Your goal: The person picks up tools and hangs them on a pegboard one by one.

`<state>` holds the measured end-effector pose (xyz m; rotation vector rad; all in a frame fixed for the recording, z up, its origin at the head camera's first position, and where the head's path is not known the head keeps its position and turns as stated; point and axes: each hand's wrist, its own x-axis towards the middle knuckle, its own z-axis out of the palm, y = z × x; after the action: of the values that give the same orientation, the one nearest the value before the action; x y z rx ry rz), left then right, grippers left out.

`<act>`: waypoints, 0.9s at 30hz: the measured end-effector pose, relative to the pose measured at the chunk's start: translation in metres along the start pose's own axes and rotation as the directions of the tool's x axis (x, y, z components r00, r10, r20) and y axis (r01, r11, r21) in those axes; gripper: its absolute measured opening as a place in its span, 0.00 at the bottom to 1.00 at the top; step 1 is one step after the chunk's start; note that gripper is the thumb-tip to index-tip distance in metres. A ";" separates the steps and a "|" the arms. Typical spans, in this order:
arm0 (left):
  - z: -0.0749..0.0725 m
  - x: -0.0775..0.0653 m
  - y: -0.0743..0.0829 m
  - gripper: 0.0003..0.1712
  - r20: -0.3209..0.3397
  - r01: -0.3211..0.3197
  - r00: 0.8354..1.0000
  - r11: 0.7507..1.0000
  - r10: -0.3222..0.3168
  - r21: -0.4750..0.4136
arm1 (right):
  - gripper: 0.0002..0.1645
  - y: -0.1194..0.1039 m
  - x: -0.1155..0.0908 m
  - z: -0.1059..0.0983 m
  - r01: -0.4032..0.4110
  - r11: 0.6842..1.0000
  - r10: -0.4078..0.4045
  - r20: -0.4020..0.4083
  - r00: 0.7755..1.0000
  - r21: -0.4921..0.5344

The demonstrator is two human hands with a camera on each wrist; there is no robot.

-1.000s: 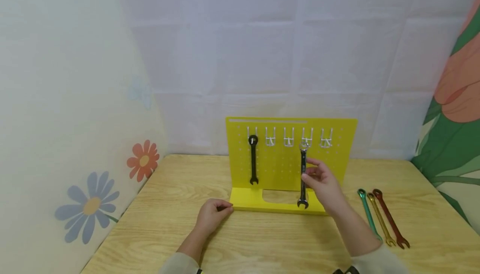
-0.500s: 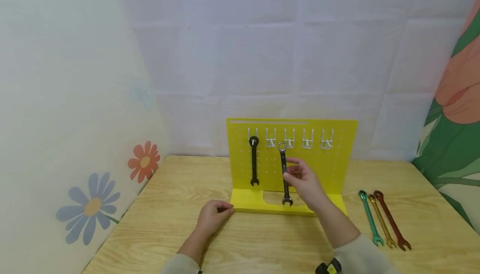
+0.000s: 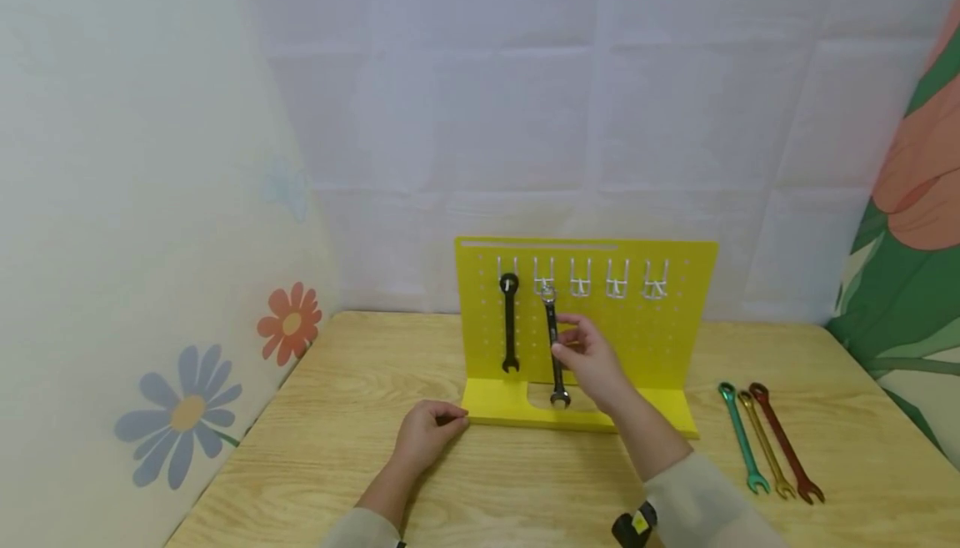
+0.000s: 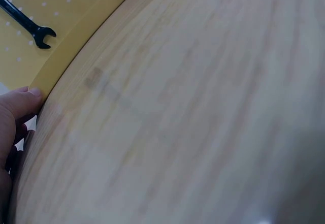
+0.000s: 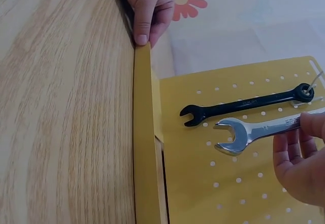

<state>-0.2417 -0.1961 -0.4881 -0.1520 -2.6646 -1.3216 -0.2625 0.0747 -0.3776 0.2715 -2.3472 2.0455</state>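
Note:
My right hand pinches a silver combination wrench by its shank, thumb on one side and fingers on the other. The wrench is upright and slightly tilted, open end down. Its ring end overlaps the second hook from the left in the head view. A black wrench hangs on the leftmost hook of the yellow pegboard. In the right wrist view, the silver open jaw hangs beside the black wrench. My left hand grips the left front corner of the pegboard's base between thumb and fingers.
Three wrenches lie on the wooden table at the right: a green one, a gold one and a red one. Bare white hooks continue along the board to the right. A white cloth hangs behind.
My right hand has carried the silver wrench leftward across the front of the board, from the fourth hook to the second. My left hand stays at the base corner.

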 end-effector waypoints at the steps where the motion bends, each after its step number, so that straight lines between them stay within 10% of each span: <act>1: 0.000 0.000 0.000 0.02 0.001 -0.001 1.000 1.000 0.001 -0.001 | 0.25 0.001 0.002 0.001 -0.004 1.000 0.004 -0.004 1.000 0.003; 27: 0.000 -0.001 0.000 0.03 -0.014 0.000 1.000 1.000 0.000 -0.004 | 0.24 0.006 0.031 0.015 -0.055 0.995 0.059 -0.055 0.997 0.078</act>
<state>-0.2410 -0.1958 -0.4879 -0.1427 -2.6506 -1.3228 -0.2929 0.0572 -0.3817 0.1464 -2.2734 2.1406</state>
